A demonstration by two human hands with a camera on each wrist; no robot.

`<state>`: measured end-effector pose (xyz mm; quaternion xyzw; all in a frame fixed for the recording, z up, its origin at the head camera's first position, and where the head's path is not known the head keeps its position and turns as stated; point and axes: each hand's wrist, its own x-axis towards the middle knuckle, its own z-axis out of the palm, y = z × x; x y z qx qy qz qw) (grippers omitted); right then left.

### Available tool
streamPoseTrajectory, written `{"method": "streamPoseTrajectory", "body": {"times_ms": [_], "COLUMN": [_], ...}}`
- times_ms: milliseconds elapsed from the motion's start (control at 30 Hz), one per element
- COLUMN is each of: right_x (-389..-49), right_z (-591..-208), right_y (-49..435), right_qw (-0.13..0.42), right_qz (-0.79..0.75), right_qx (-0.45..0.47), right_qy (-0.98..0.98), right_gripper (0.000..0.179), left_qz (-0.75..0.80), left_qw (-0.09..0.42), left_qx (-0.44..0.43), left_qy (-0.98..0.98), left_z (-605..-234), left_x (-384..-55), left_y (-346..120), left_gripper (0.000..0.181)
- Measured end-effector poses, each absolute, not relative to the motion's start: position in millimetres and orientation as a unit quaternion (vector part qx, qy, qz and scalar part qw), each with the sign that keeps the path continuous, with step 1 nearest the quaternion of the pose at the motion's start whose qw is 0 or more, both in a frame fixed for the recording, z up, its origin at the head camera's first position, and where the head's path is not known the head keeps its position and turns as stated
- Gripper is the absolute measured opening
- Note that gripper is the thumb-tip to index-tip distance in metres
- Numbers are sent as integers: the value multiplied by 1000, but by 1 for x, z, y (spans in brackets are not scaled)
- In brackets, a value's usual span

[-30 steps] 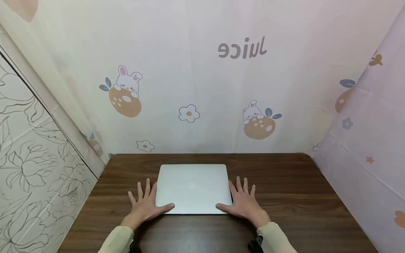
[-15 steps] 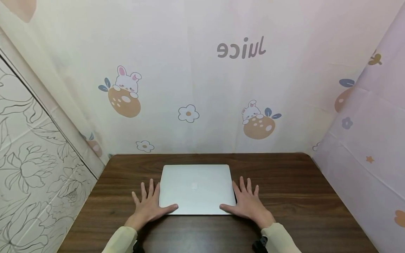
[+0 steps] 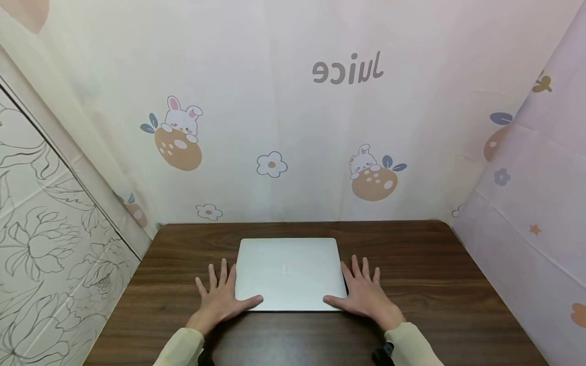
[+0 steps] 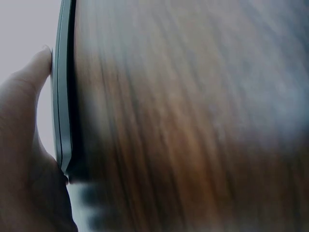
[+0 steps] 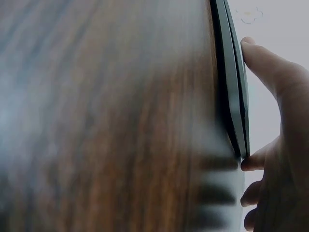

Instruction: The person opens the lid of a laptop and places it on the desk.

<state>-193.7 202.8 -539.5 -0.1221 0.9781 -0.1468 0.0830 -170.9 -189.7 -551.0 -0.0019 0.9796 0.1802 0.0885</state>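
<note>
Centrally, a closed silver laptop (image 3: 293,290) lies on a dark wooden table (image 3: 412,254), one long edge nearest. The left hand (image 3: 221,301) and right hand (image 3: 368,297) flank it mirror-fashion, straight fingers spread, neither clasping it: each thumb rests on top near a close corner, index finger along the short side. Matched so, they probably bear on both ends evenly, so it would sit steady and square

Left sleeve (image 3: 182,347) at 7 o'clock, right sleeve (image 3: 412,345) at 5: pale yellow. Left wrist unit (image 3: 206,358), right wrist unit (image 3: 383,355): black. Left hand (image 3: 220,302), right hand (image 3: 365,296): bare.
</note>
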Motion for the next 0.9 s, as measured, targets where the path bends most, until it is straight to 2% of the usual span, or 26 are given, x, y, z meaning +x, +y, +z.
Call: {"method": "streamPoseTrajectory", "body": {"times_ms": [533, 900], "right_x": [-193, -192], "right_z": [-539, -538], "right_y": [213, 217], "right_qw": [86, 92], "right_qz": [-154, -153], "right_qx": [-121, -117], "right_qy": [977, 977], "right_gripper": [119, 119], "left_qz": [201, 193], "left_qw": [65, 83], "left_qx": [0, -3], "left_qy": [977, 978], "left_z": [-555, -552], "left_x": [-171, -170], "left_y": [-181, -174], "left_gripper": [132, 134]}}
